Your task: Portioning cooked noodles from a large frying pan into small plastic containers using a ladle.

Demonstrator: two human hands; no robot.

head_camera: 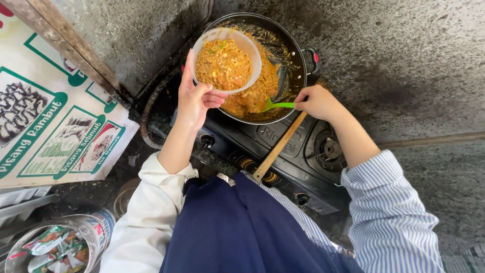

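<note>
My left hand [196, 101] grips a clear plastic container [226, 59] filled with orange fried noodles, holding it tilted over the left side of a black wok [294, 50]. More noodles [260, 88] lie in the wok under it. My right hand [317, 101] pinches the handle of a small green plastic fork [275, 105], whose tines reach into the noodles at the wok's near rim. A wooden-handled utensil [279, 147] leans in the wok and runs under my right hand toward me.
The wok sits on the left burner of a black two-burner gas stove [283, 146]; the right burner [331, 149] is bare. A printed menu banner [55, 121] hangs at left. A metal tin [98, 227] with several sachets stands at bottom left. Sooty concrete surrounds the stove.
</note>
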